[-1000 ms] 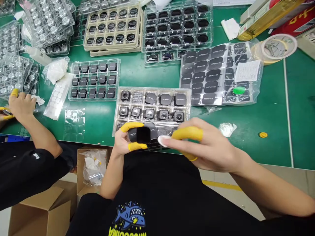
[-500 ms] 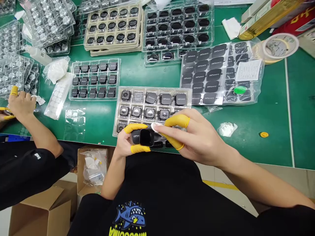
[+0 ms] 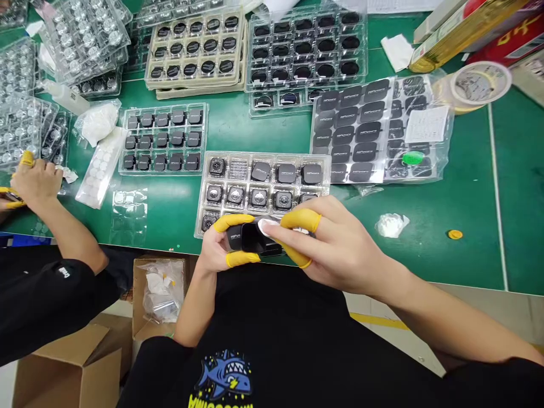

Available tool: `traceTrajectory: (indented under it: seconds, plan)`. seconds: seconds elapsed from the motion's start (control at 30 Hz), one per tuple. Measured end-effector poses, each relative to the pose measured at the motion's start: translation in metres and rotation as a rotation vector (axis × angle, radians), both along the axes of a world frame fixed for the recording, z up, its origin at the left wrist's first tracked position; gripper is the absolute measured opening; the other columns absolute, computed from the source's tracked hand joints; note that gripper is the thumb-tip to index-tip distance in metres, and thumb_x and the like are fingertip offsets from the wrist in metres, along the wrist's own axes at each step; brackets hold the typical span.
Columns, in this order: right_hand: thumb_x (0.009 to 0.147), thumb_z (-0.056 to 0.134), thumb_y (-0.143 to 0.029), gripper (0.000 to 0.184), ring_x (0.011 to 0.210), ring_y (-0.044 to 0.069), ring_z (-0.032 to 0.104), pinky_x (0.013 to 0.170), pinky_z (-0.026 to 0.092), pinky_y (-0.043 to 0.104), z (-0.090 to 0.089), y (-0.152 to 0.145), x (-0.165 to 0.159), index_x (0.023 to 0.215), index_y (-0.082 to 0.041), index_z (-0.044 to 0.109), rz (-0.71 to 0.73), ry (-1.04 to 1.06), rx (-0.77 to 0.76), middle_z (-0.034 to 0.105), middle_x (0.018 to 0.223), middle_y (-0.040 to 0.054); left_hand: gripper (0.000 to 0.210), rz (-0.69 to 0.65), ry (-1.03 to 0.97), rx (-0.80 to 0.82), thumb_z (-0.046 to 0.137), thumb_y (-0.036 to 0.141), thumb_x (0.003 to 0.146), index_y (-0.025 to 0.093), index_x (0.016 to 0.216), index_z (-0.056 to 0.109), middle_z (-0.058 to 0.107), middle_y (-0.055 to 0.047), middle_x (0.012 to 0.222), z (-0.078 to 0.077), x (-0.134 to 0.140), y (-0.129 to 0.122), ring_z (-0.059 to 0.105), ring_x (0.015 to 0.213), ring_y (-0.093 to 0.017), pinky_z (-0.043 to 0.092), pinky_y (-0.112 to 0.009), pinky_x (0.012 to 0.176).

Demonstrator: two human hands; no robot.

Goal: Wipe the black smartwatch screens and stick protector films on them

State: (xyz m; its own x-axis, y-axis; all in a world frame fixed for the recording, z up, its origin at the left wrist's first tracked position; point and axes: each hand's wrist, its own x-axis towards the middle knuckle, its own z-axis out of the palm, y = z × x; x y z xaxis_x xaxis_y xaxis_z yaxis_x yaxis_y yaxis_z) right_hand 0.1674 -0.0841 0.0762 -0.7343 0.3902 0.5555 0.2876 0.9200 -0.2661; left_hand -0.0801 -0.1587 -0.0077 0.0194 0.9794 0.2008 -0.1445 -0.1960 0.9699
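My left hand, with yellow finger cots on thumb and a finger, is closed around the edges of a black square smartwatch body, its dark glossy face up. A printed black piece shows beside it at the fingers. My right hand, also in yellow finger cots, pinches a white pad on the upper right part of the watch face. Just beyond both hands lies a clear tray of watch bodies, several with printed black covers; its front row is partly hidden by the hands.
Sheets of black stickers, a tape roll and a crumpled white wad lie to the right. A smaller tray and stacked trays stand behind. At left a co-worker's hand works; an open carton sits below.
My right hand has shifted slightly left, bringing the white pad further onto the watch face. My left hand keeps its hold, almost unmoved.
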Motion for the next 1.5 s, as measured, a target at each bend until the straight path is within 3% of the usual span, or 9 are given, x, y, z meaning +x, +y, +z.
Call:
traceTrajectory:
  seconds: [0.4, 0.6, 0.8, 0.9, 1.07, 1.23, 1.5]
  plan:
    - [0.109, 0.053, -0.010, 0.030, 0.095, 0.025, 0.060, 0.078, 0.043, 0.039, -0.007, 0.002, -0.018, 0.125, -0.018, 0.077, 0.060, -0.004, 0.021, 0.077, 0.098, 0.0085, 0.072, -0.068, 0.037, -0.047, 0.103, 0.050, 0.075, 0.019, 0.135, 0.078, 0.087, -0.012, 0.121, -0.002, 0.007, -0.004, 0.086, 0.108, -0.029, 0.070, -0.037, 0.096]
    - [0.109, 0.048, -0.006, 0.034, 0.096, 0.024, 0.059, 0.080, 0.043, 0.038, 0.000, 0.007, -0.020, 0.126, -0.015, 0.076, 0.272, -0.048, -0.104, 0.077, 0.097, 0.0070, 0.073, -0.035, 0.066, -0.003, 0.101, 0.063, 0.071, 0.020, 0.127, 0.082, 0.088, -0.006, 0.100, -0.005, 0.006, -0.001, 0.084, 0.084, -0.022, 0.069, -0.030, 0.080]
    - [0.110, 0.047, -0.006, 0.034, 0.090, 0.022, 0.056, 0.081, 0.044, 0.037, 0.014, 0.021, 0.004, 0.127, -0.017, 0.074, 0.408, -0.152, -0.217, 0.073, 0.096, 0.0066, 0.070, -0.032, 0.115, 0.059, 0.106, 0.057, 0.067, 0.019, 0.122, 0.085, 0.088, -0.007, 0.097, 0.000, 0.006, 0.001, 0.084, 0.080, -0.022, 0.070, -0.031, 0.078]
    - [0.108, 0.048, -0.006, 0.033, 0.087, 0.022, 0.054, 0.077, 0.045, 0.037, 0.021, 0.023, 0.020, 0.127, -0.019, 0.073, 0.366, -0.185, -0.228, 0.072, 0.096, 0.0064, 0.067, 0.010, 0.081, 0.066, 0.108, 0.050, 0.064, 0.020, 0.120, 0.086, 0.089, -0.008, 0.101, 0.005, 0.004, 0.002, 0.086, 0.084, -0.023, 0.071, -0.031, 0.079]
    - [0.105, 0.052, -0.001, 0.043, 0.093, 0.023, 0.060, 0.080, 0.050, 0.037, 0.022, 0.014, 0.027, 0.139, -0.022, 0.068, 0.210, -0.067, -0.185, 0.073, 0.100, 0.0064, 0.066, -0.004, 0.041, 0.082, 0.109, 0.043, 0.067, 0.023, 0.125, 0.085, 0.089, -0.007, 0.108, 0.007, 0.003, 0.002, 0.087, 0.090, -0.023, 0.071, -0.031, 0.083]
    - [0.109, 0.057, -0.008, 0.030, 0.093, 0.023, 0.063, 0.078, 0.051, 0.037, 0.014, 0.004, 0.014, 0.136, -0.015, 0.068, 0.237, -0.057, -0.088, 0.075, 0.095, 0.0066, 0.070, -0.055, 0.033, 0.006, 0.107, 0.047, 0.069, 0.022, 0.129, 0.082, 0.089, -0.010, 0.113, 0.003, 0.003, -0.002, 0.087, 0.095, -0.026, 0.071, -0.035, 0.088]
    - [0.111, 0.055, -0.009, 0.026, 0.093, 0.024, 0.066, 0.077, 0.049, 0.038, 0.006, 0.000, 0.005, 0.131, -0.011, 0.072, 0.219, -0.084, 0.003, 0.077, 0.093, 0.0076, 0.073, -0.106, 0.051, -0.022, 0.106, 0.053, 0.069, 0.019, 0.129, 0.082, 0.089, -0.011, 0.111, 0.001, 0.003, -0.003, 0.087, 0.095, -0.028, 0.071, -0.036, 0.086]
